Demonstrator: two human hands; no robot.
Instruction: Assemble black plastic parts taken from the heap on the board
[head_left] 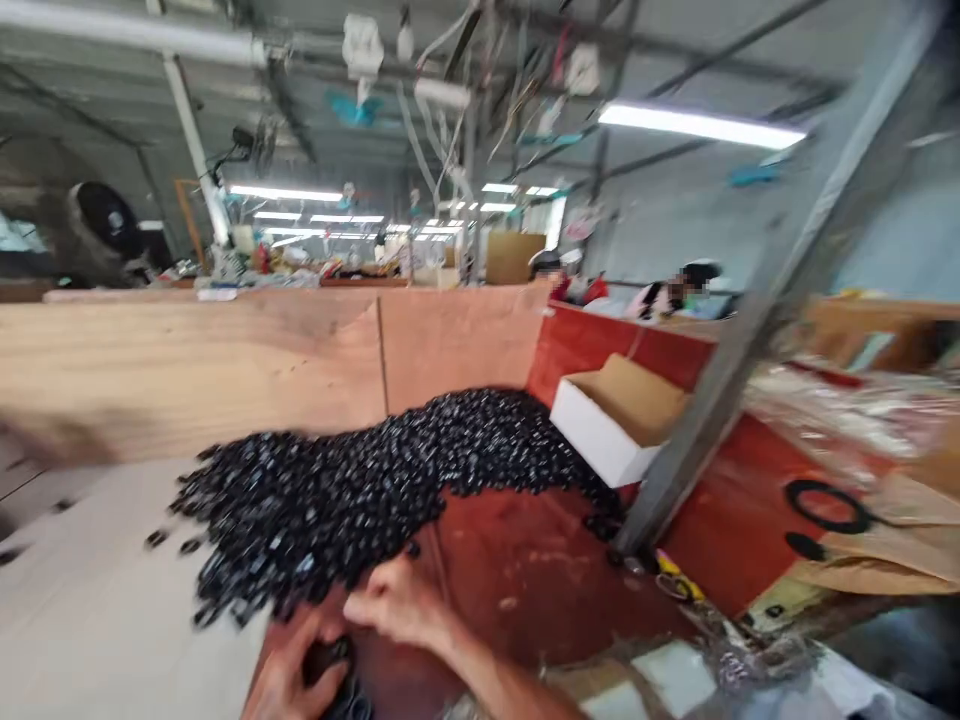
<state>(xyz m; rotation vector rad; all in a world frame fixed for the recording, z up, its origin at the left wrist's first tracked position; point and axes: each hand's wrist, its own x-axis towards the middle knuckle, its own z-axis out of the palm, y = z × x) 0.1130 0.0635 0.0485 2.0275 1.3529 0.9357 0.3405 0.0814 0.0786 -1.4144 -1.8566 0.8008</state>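
A wide heap of small, glossy black ring-like pieces lies over the table and against the wooden boards. My left hand is at the bottom edge of the view, its thumb and fingers curled around a few of these black pieces. More black rings show just below it, cut off by the frame. Just to its right, my right hand is closed, fingers bent together, at the near edge of the heap over the red tabletop. Blur hides whatever its fingertips may hold.
An open white cardboard box tilts at the heap's right end, beside a slanting metal post. Wooden boards wall the back. A black ring and brown paper lie at right. Two people are farther back.
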